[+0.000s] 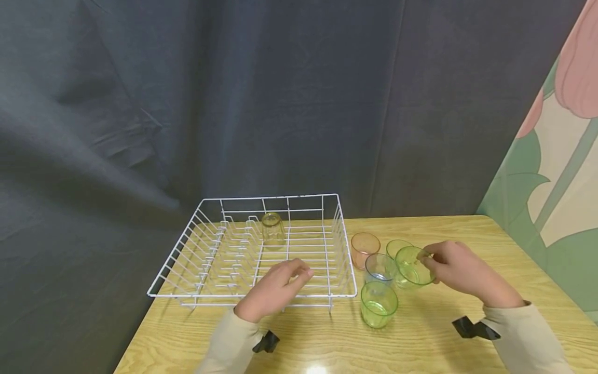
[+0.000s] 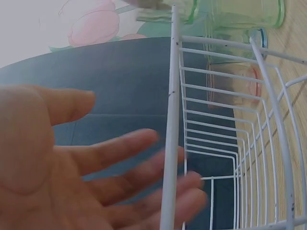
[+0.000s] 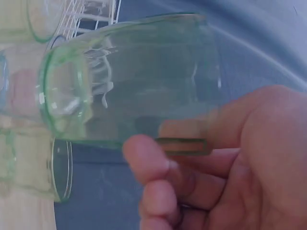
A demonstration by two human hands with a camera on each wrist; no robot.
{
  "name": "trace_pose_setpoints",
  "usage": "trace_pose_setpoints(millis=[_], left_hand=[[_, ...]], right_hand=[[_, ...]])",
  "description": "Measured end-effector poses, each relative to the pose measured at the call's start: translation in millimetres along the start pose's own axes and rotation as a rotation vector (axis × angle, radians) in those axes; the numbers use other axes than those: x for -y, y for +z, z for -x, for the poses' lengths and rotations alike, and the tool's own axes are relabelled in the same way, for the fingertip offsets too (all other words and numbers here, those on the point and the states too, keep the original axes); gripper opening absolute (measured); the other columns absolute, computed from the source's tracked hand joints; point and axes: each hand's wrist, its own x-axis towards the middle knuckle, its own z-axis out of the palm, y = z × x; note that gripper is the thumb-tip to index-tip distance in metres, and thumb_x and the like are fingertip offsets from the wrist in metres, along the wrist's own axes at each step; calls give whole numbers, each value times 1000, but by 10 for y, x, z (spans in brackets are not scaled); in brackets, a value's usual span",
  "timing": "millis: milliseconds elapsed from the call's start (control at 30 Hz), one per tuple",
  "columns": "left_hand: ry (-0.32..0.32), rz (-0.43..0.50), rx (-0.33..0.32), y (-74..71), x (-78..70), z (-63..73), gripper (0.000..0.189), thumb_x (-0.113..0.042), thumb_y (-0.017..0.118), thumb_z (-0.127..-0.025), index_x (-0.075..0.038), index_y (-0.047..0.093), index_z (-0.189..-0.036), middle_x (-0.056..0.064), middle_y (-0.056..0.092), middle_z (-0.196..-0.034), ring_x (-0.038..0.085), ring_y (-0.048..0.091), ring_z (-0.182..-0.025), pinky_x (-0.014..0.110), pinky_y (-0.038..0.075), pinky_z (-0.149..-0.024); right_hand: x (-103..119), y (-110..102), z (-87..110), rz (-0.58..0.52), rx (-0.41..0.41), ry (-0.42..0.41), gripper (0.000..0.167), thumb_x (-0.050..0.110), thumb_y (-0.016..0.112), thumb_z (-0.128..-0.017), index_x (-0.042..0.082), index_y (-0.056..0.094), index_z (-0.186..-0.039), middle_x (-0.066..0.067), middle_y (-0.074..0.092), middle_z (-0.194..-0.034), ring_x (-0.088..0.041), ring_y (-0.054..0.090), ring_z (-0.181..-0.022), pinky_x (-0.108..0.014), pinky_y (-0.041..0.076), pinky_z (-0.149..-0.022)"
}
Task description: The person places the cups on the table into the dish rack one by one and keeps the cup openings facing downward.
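My right hand [image 1: 457, 267] pinches the rim of a clear green glass [image 3: 144, 81] between thumb and fingers. That glass is upright, its mouth toward my palm in the right wrist view. Close by it stand a blue glass [image 1: 379, 269], an orange glass [image 1: 366, 248] and another green glass [image 1: 396, 246], partly hidden. A further green glass [image 1: 379, 307] stands nearest the front. My left hand [image 1: 279, 285] hovers at the front rail of a white wire dish rack [image 1: 345, 259]. Its fingers are spread and hold nothing in the left wrist view.
An amber glass [image 1: 273, 231] stands toward the back of the rack, right of the rows of wire prongs. Rack and glasses are on a wooden table [image 1: 434, 332]. Behind hangs a dark curtain [image 1: 289, 104]; a flower-painted wall [image 1: 560, 187] borders the right side.
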Motion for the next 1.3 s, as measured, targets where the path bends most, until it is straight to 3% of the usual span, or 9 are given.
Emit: trace_pose_setpoints(millis=[133,233,500,667,800,1000,1133,1300], left_hand=[[71,25,-76,24,-9,-33,41,-43,43,-107,-12,66,-119,-1,69,-115,17,63,-108,35,54,-90],[93,37,-92,51,-37,-59,39,-42,44,-106,-12,67,-118,-2,69,-112,14,64,-104,28,55,-85],[131,55,-52,138,-132,-127,36,-39,45,-107,-13,69,-114,0,71,-106,10,64,-95,30,54,-85],[131,61,-8,149,-171,-143,41,-40,41,-108,-12,70,-113,-1,72,-104,8,65,-93,29,53,-85],[98,102,3,168,-216,-155,49,-44,37,-108,-11,73,-107,-3,74,-97,9,68,-92,28,53,-85],[12,220,6,207,-269,-183,62,-50,34,-107,-7,77,-96,-7,74,-76,6,71,-82,31,54,-85],[-37,262,0,220,-275,-202,67,-53,32,-107,-5,77,-95,-6,74,-75,7,71,-79,34,55,-86],[-76,315,-1,220,-263,-218,71,-55,29,-107,-2,76,-96,0,74,-77,18,72,-78,33,56,-82]], right_hand=[[101,24,-39,-27,-44,-45,19,13,58,-100,3,73,-105,9,55,-57,-3,55,-53,-25,39,-49],[173,58,-60,-35,-79,-67,17,13,58,-100,6,74,-103,10,51,-55,-3,48,-49,-25,38,-47],[371,185,-67,-66,-196,-80,23,16,57,-101,2,73,-109,12,44,-51,-2,31,-42,-24,31,-41],[554,274,-82,-121,-245,-94,20,15,58,-100,5,73,-109,13,50,-53,-1,35,-43,-23,33,-41],[712,355,-98,-166,-247,-116,18,14,60,-100,5,73,-109,10,63,-63,-1,48,-51,-24,40,-46],[860,501,-123,-229,-252,-135,19,13,61,-99,5,71,-112,12,65,-67,-2,54,-55,-25,44,-48],[927,570,-131,-262,-267,-135,22,14,61,-99,6,69,-118,11,67,-69,-2,55,-55,-25,45,-48],[989,635,-134,-262,-298,-154,22,14,62,-99,12,69,-119,12,66,-69,-2,51,-51,-25,42,-44]])
